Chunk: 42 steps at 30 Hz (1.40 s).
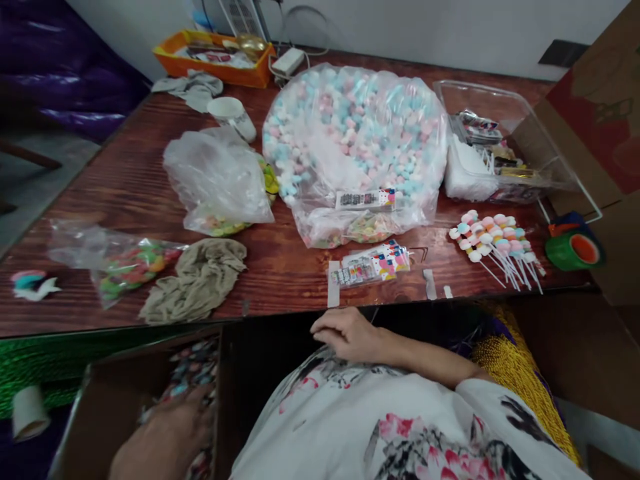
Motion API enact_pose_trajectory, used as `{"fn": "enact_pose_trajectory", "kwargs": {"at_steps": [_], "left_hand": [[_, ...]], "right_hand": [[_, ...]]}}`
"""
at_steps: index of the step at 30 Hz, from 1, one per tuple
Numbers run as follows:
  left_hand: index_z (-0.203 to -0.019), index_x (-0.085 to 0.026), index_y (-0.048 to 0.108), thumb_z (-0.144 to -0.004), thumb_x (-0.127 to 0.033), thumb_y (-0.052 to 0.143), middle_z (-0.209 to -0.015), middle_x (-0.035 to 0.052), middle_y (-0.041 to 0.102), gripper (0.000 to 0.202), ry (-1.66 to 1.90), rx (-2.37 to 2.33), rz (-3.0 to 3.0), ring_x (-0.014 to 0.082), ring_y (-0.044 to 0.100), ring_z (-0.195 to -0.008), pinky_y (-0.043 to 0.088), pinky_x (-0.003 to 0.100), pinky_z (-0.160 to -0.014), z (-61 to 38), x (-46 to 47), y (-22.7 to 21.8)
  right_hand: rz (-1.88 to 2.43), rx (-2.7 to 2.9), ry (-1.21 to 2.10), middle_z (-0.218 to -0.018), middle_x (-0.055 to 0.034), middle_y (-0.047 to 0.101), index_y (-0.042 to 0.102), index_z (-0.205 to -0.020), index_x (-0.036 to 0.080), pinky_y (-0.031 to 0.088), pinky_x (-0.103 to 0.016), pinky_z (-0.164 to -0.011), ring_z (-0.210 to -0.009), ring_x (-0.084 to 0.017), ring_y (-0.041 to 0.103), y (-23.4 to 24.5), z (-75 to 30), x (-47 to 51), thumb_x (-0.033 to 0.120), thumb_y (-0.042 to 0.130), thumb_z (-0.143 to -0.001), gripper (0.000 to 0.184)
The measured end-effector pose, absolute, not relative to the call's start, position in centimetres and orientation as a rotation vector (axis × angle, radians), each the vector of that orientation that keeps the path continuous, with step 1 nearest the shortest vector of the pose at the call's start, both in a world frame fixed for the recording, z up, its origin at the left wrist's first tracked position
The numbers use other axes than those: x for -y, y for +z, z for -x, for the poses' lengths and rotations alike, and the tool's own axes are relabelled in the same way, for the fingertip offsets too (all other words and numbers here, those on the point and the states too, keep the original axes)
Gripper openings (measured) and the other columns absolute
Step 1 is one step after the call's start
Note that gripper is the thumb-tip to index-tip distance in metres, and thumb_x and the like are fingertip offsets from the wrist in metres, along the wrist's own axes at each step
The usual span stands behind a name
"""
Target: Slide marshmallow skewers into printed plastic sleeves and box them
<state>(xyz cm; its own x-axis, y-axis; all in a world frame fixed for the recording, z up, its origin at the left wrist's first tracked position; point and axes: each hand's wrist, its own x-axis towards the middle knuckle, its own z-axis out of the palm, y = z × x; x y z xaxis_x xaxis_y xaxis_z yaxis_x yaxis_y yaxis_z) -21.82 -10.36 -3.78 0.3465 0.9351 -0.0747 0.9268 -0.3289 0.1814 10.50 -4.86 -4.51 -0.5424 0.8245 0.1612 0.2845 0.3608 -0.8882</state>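
Observation:
My left hand (157,433) reaches down into a cardboard box (95,413) at the lower left. It is blurred, its fingers point into small wrapped pieces (197,363), and I cannot see whether it grips any. My right hand (353,335) rests by the table's front edge, above my lap. Its fingers are loosely curled together, with nothing visible in them. Nearest to it on the table lie printed clear sachets (373,263) and a strip of tape (333,283). Farther right is a bunch of marshmallow skewers (495,243) on white sticks.
A large clear bag of pastel marshmallows (360,133) fills the table's middle. Left of it are candy bags (137,263), a crumpled cloth (200,280) and a white cup (233,117). A clear plastic bin (505,93) and green tape roll (563,250) stand right.

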Motion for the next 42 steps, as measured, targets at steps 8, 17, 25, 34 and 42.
{"fn": "enact_pose_trajectory", "kwargs": {"at_steps": [8,17,25,34,42], "left_hand": [[-0.107,-0.010,0.065,-0.079,-0.011,0.054,-0.101,0.0161,0.066,0.030,0.134,-1.052,-2.989,0.0280,0.061,-0.093,0.051,0.037,-0.074,-5.2,-0.6,-1.0],[-0.086,-0.011,0.067,-0.079,-0.001,0.049,-0.085,0.0127,0.064,0.022,0.425,-0.815,-3.077,0.0251,0.060,-0.082,0.049,0.034,-0.067,-5.4,-4.2,-4.4],[-0.096,-0.016,0.066,-0.086,-0.008,0.047,-0.083,0.0094,0.063,0.024,0.705,-0.833,-2.970,0.0208,0.058,-0.080,0.050,0.033,-0.071,-3.7,-4.0,-5.6],[-0.070,-0.017,0.063,-0.082,-0.009,0.051,-0.077,0.0081,0.061,0.019,0.714,-1.050,-2.722,0.0227,0.053,-0.083,0.046,0.035,-0.076,-4.1,-5.0,-5.5],[-0.102,-0.017,0.070,-0.087,-0.014,0.052,-0.095,0.0101,0.065,0.023,0.481,-1.062,-2.759,0.0242,0.054,-0.090,0.047,0.036,-0.075,-3.3,-3.4,-4.7]], "right_hand": [[1.464,1.430,0.315,-0.079,-0.0043,0.068,0.067,-0.090,0.016,0.048,-0.025,-0.071,-0.073,-0.013,0.061,-2.5,-22.4,5.9,0.020,0.049,-0.091,0.018],[2.424,1.405,-0.582,-0.105,-0.0135,0.066,0.069,-0.105,0.016,0.035,-0.037,-0.082,-0.098,-0.027,0.052,-0.9,-38.4,9.6,0.027,0.050,-0.089,0.026],[2.683,1.550,-0.538,-0.096,-0.0149,0.068,0.069,-0.093,0.014,0.027,-0.040,-0.078,-0.094,-0.027,0.052,-0.5,-38.8,5.5,0.021,0.047,-0.088,0.023],[1.905,1.140,-0.087,-0.074,-0.0056,0.072,0.072,-0.086,0.015,0.047,-0.028,-0.060,-0.064,-0.017,0.064,3.4,-39.4,4.3,0.035,0.064,-0.078,0.023],[1.734,1.060,0.156,-0.058,0.0005,0.066,0.072,-0.077,0.017,0.041,-0.021,-0.042,-0.046,-0.011,0.056,8.3,-36.3,5.6,0.027,0.076,-0.069,0.014]]}}
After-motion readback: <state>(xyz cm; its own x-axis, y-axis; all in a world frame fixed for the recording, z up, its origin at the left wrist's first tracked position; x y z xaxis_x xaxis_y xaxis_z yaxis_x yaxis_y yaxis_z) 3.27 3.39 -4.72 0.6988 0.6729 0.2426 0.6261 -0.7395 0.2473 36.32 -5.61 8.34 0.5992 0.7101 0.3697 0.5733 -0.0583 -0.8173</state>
